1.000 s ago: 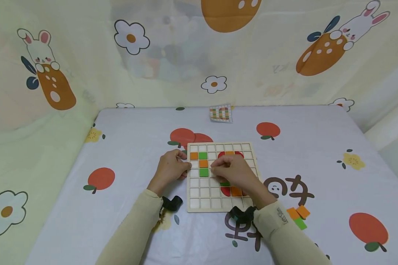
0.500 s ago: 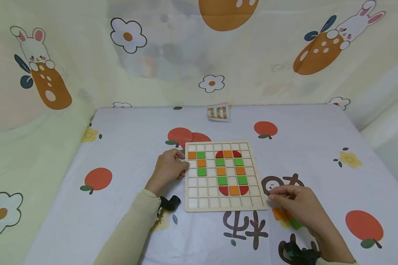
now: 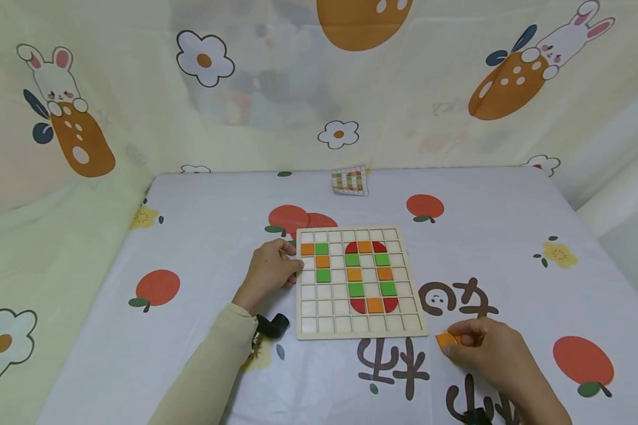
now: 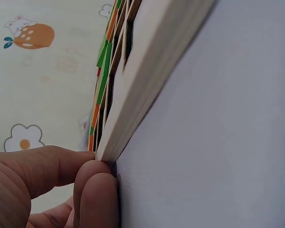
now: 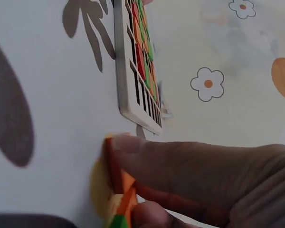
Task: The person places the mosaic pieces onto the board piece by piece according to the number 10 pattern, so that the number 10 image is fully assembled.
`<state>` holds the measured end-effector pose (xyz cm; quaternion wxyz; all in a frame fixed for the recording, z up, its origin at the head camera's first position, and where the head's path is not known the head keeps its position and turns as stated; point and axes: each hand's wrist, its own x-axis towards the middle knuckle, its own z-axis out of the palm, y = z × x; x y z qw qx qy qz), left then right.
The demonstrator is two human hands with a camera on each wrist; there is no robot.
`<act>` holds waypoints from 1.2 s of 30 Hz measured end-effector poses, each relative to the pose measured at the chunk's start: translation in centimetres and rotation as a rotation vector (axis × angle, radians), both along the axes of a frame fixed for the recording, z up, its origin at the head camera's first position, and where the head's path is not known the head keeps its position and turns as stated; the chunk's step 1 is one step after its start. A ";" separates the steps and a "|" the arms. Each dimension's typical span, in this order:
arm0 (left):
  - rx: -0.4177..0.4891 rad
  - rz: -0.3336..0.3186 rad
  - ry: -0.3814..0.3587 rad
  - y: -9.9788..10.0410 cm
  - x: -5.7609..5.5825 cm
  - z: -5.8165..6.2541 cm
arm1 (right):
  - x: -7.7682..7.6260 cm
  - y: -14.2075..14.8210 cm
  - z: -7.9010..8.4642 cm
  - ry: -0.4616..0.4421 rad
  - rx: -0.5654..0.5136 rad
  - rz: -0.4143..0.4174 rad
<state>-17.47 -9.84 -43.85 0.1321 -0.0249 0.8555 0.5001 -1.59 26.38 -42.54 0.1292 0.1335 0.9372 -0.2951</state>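
Observation:
A pale wooden grid board [image 3: 361, 337] lies on the table, with orange, green and red tiles set in some of its cells. My left hand [image 3: 270, 273] holds the board's left edge. In the left wrist view, fingertips [image 4: 99, 197] close on the wooden edge. To the right of the board, my right hand [image 3: 501, 351] pinches an orange square tile [image 3: 445, 340] between thumb and fingers. The right wrist view has the thumb against that tile, with a second orange tile [image 5: 127, 204] and a green tile [image 5: 118, 222] just below, partly hidden.
At the table's far edge stands a small patterned card [image 3: 350, 180] with a coloured grid. A white cloth [image 3: 234, 203] printed with fruit and flowers covers the table. Behind it hangs a cream curtain [image 3: 276, 141] with rabbits and flowers.
My right hand has left the board and moved right and nearer to the loose tiles, where it now grips an orange one. The left hand stays at the board's edge.

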 end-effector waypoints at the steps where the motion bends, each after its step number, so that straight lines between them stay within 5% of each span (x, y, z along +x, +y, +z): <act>1: -0.001 -0.001 0.001 0.0 0.0 0.0 | 0.0 -0.1 0.0 0.007 0.018 0.014; 10: -0.008 0.003 -0.003 0.2 0.1 0.0 | 0.1 -0.9 0.5 0.013 0.010 0.002; 16: -0.004 0.004 -0.007 0.2 0.1 0.1 | -0.2 -1.2 1.3 0.051 -0.137 0.038; 25: -0.003 0.008 -0.006 0.1 0.2 0.2 | -3.5 -4.0 2.2 0.054 -0.512 0.076; 36: -0.008 0.012 -0.012 0.1 0.1 0.2 | -8.2 -9.3 1.6 -0.033 -0.747 0.087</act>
